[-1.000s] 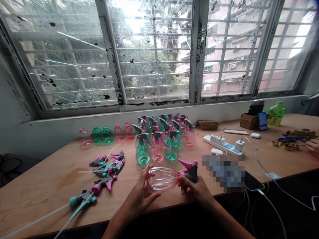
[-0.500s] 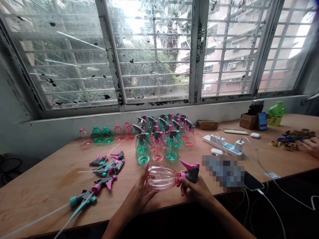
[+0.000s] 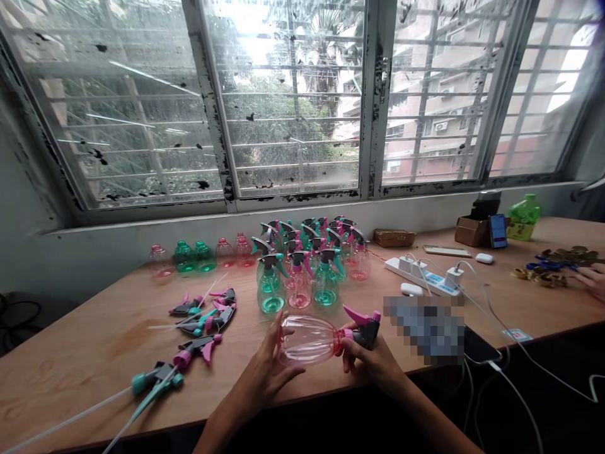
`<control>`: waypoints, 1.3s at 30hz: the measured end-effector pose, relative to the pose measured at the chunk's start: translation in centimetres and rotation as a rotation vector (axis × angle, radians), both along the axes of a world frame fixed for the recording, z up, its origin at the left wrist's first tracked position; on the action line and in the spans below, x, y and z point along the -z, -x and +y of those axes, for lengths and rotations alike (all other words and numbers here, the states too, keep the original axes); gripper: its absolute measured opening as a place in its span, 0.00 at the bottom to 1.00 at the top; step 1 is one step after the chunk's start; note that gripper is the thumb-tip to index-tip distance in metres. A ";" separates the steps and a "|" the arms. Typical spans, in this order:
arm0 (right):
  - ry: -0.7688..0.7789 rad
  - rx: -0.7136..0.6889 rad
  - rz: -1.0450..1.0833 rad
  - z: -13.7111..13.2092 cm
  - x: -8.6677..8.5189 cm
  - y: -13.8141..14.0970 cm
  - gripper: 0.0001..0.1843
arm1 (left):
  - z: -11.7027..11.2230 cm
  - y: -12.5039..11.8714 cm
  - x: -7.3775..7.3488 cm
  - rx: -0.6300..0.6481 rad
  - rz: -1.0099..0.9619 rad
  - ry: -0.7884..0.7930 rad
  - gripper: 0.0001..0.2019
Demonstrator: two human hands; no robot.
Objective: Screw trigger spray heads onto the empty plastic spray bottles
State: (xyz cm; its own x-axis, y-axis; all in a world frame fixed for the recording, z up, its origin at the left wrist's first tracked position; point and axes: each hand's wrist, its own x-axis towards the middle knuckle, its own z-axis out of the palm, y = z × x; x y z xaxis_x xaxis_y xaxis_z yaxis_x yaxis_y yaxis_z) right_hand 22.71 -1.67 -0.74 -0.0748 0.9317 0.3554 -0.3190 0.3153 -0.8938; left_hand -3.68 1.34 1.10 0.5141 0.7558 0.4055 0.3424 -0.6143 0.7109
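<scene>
A clear pink spray bottle (image 3: 308,340) lies on its side in the air over the table's front edge, its grey and pink trigger head pointing right. My left hand (image 3: 265,372) cups the base, with the thumb stretched out below it. At the neck, the fingers of my right hand (image 3: 362,359) close around the pink collar just under the trigger head. Loose trigger heads (image 3: 196,353) in grey, pink and teal, some with thin tubes, lie to the left. Behind the held bottle stand several green and pink bottles (image 3: 299,287) fitted with trigger heads.
Headless bottles (image 3: 204,257) line the wall at back left. On the right are a white power strip (image 3: 425,277) with cables, a phone (image 3: 479,345), a small cardboard box (image 3: 471,230) and a green jug (image 3: 524,217). Another person's hand (image 3: 593,277) shows at the far right.
The bottle stays almost in place between both hands, having turned very slightly. My left thumb now reaches out further beneath the base.
</scene>
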 end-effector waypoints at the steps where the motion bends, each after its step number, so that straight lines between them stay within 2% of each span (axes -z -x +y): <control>1: 0.000 0.001 -0.002 0.0 0.0 0.0 0.19 | 0.0 0.0 0.1 -0.005 -0.006 0.014 0.50; 5: -0.001 0.001 -0.005 -0.1 0.0 0.0 0.18 | -0.2 -0.1 0.0 0.020 -0.017 0.064 0.50; 11: 0.006 0.020 -0.008 0.0 0.0 0.0 0.19 | -0.7 -0.1 -1.3 0.069 0.033 0.012 0.48; 14: 0.011 0.026 -0.015 0.0 0.1 0.0 0.19 | -0.6 -0.1 -1.0 0.033 0.039 0.029 0.49; 17: 0.012 0.019 -0.021 0.0 0.2 -0.1 0.19 | -0.1 -0.1 -0.1 -0.023 0.031 0.034 0.50; 20: 0.011 0.014 -0.025 0.1 0.3 -0.1 0.19 | 0.1 0.0 0.6 -0.021 0.013 0.066 0.51; 23: 0.013 0.015 -0.034 0.1 0.3 -0.1 0.19 | -0.1 0.1 0.3 0.008 0.010 0.085 0.54; 28: 0.026 0.034 -0.045 -0.1 0.0 0.0 0.20 | -0.6 0.1 -0.7 0.017 0.037 0.050 0.50; 32: 0.022 0.028 -0.042 -0.1 0.1 0.0 0.20 | -0.2 0.0 -0.1 0.007 0.012 0.014 0.50; 35: 0.021 0.018 -0.043 -0.1 0.1 0.0 0.20 | 0.0 -0.1 0.5 -0.006 -0.011 0.055 0.49; 39: 0.024 0.018 -0.031 -0.1 -0.1 0.0 0.20 | -0.3 -0.1 0.0 0.001 0.015 0.085 0.54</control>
State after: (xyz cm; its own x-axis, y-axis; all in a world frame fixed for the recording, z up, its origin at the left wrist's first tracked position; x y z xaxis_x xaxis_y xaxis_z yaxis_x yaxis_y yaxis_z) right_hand 22.69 -1.77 -0.66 -0.0684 0.9411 0.3311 -0.2858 0.2995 -0.9103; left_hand -3.57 1.00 1.13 0.5202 0.7867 0.3324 0.3527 -0.5523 0.7554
